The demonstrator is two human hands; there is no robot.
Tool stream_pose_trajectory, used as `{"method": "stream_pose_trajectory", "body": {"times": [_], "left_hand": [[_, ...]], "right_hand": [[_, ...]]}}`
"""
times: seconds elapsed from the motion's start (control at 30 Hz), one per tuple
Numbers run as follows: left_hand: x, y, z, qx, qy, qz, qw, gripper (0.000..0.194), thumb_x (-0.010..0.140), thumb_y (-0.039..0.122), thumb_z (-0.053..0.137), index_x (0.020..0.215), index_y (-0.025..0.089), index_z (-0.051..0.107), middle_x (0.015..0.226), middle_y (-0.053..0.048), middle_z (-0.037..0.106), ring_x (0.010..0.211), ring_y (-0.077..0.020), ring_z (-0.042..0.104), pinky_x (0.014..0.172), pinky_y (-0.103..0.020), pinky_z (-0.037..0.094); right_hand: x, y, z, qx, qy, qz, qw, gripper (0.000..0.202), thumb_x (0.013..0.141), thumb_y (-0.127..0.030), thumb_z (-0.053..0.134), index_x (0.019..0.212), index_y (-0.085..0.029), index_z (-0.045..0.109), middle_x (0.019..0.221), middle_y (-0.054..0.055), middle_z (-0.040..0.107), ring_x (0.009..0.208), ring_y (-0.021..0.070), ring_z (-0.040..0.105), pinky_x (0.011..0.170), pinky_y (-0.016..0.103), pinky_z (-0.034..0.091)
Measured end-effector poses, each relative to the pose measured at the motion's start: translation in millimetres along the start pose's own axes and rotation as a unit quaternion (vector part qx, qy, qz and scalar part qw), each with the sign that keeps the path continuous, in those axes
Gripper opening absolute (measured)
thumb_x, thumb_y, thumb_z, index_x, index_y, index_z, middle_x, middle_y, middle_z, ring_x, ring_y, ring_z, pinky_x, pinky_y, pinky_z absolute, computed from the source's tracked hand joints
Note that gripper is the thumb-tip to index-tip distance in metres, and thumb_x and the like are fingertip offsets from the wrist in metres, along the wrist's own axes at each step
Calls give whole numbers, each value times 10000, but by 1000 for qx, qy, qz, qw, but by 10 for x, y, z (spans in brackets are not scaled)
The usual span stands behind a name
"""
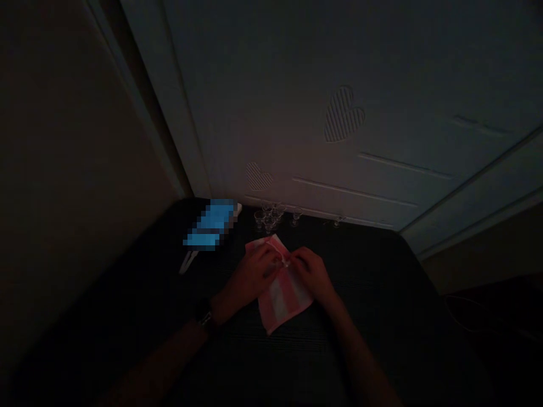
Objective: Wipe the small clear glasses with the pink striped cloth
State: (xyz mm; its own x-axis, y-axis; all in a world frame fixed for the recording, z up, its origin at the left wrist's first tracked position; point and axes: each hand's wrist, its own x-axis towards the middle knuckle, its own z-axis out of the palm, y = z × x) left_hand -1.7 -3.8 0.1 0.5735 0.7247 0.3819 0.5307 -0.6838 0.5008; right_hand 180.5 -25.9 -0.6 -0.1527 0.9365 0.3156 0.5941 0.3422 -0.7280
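A pink and white striped cloth (282, 299) lies on the dark table, partly bunched up near its far end. My left hand (259, 270) rests over the cloth, its fingers bent and closed on the fabric. From the other side my right hand (311, 274) meets it, thumb and fingers pinched together. Between the fingertips of both hands shows a small pale, shiny spot; the dim light does not let me tell what it is. Just beyond the cloth stands a cluster of tiny clear stemmed glasses (268, 216).
Another tiny glass (296, 217) stands right of the cluster, and one more small glass (338, 221) is farther right. A phone with a lit, blurred screen (211, 225) lies at the left. A pale panel with raised hearts (344, 115) borders the table's (373, 316) far edge.
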Motion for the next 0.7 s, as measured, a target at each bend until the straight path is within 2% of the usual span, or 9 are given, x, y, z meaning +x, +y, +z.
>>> {"method": "stream_pose_trajectory", "body": {"times": [0.2, 0.37, 0.7], "left_hand": [[9, 11, -45, -16, 1, -29, 999, 117, 820, 213, 513, 928, 208, 559, 981, -15, 587, 951, -183, 521, 863, -353, 408], [5, -19, -34, -6, 4, -36, 999, 133, 813, 215, 514, 938, 203, 555, 1003, -28, 587, 980, -194, 517, 881, -362, 405], [10, 33, -33, 2, 21, -1, 1000, 117, 840, 194, 471, 930, 205, 544, 1003, -31, 539, 1005, -190, 473, 911, -372, 385]], "right_hand": [[-8, -21, -28, 9, 19, 8, 1000, 123, 829, -183, 478, 843, -194, 600, 835, 16, 598, 797, 137, 559, 727, 241, 413], [-3, -9, -20, 6, -8, 8, 1000, 125, 829, -185, 481, 860, -198, 602, 854, 19, 603, 827, 143, 556, 752, 256, 416], [-21, -24, 3, -27, -19, -1, 999, 139, 846, -184, 464, 893, -197, 595, 881, 30, 593, 871, 156, 539, 794, 284, 408]]}}
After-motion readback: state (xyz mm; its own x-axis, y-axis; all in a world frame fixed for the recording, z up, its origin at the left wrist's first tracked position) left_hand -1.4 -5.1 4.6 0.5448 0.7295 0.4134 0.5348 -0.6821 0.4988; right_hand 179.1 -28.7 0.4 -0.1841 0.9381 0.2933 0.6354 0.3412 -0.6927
